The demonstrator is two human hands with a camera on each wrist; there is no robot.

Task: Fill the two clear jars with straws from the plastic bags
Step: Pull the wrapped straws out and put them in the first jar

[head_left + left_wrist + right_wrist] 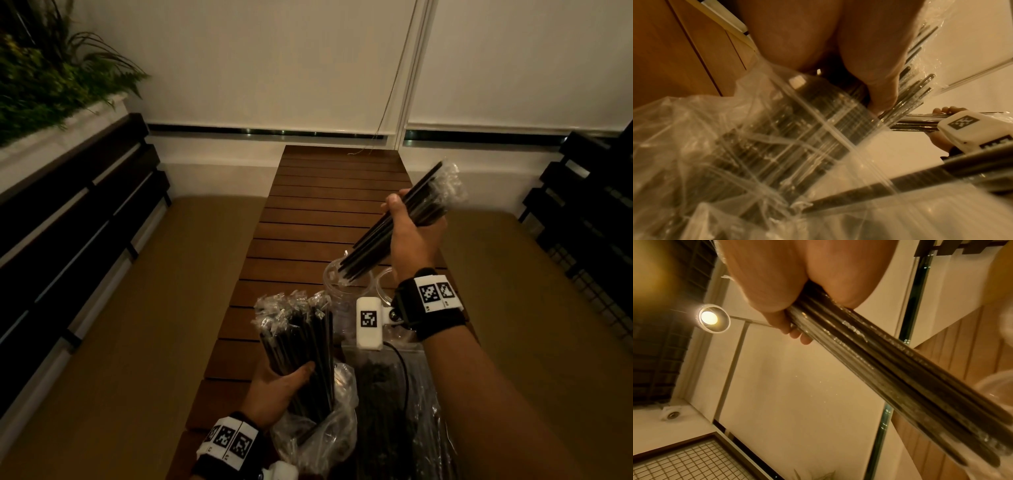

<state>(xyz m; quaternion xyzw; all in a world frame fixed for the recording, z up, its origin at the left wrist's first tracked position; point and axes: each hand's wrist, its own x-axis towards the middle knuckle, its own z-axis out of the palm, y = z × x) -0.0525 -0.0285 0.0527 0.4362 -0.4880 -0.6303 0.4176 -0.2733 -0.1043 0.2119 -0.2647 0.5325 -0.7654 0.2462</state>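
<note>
1. The right hand (pixel 407 236) is clamped around a slanted bunch of thin black straws in clear wrappers (pixel 394 226). Their lower tips hang at the mouth of the left clear plastic jar (pixel 334 277) on the brown slatted wooden surface (pixel 329 192); whether they are already inside the rim is hard to tell.
2. The left hand (pixel 277 387) is closed around a thicker upright sheaf of wrapped black straws (pixel 298 346) that stands in a crumpled clear plastic bag (pixel 318 442) at the near end of the surface.
3. The second clear jar (pixel 383 284) sits just right of the first, largely hidden behind the right wrist. Another clear bag of black straws (pixel 394 411) lies flat beside the first bag.
4. Handling, as a judgement: the straws look light and fairly stiff, but the glossy wrappers are likely slippery, so single straws may slide out of a loose hold.
5. Holding the bunch near its middle, as the right hand does, seems best for steering the tips into the jar.
6. The jars look light and could tip if the bunch presses sideways on a rim.
</note>
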